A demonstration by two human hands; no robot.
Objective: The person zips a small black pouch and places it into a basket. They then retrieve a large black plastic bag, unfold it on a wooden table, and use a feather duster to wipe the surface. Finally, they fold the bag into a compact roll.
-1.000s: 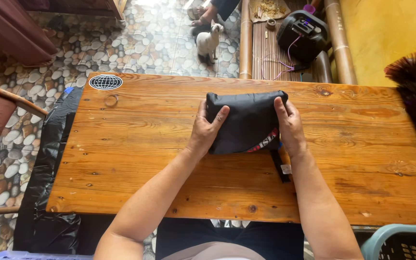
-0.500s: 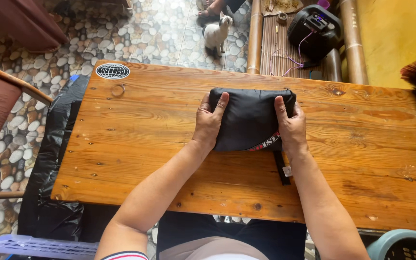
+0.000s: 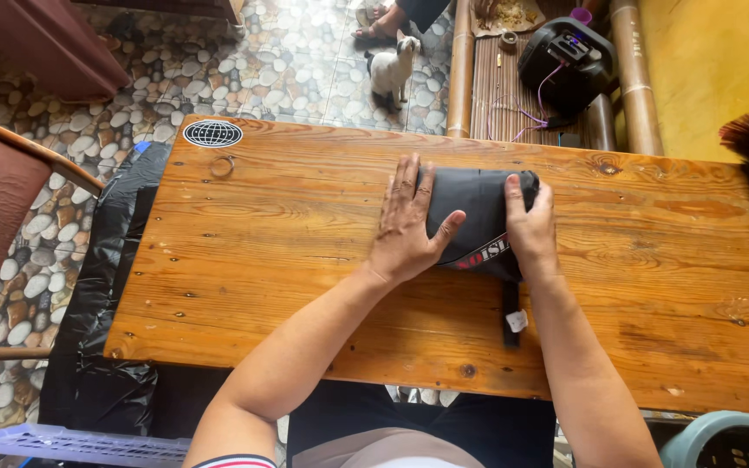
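left hand flat, fingers spread on folded black cloth | right hand gripping cloth edge | table | cat beyond

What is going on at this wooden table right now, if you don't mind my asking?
A person seated at the long wooden table is handling a folded black fabric item with a red and white printed band. The left hand lies flat over its left side, fingers spread, and the right hand presses on its right side. A black strap with a white tag trails from it toward the person. A small white cat stands on the pebble floor beyond the table.
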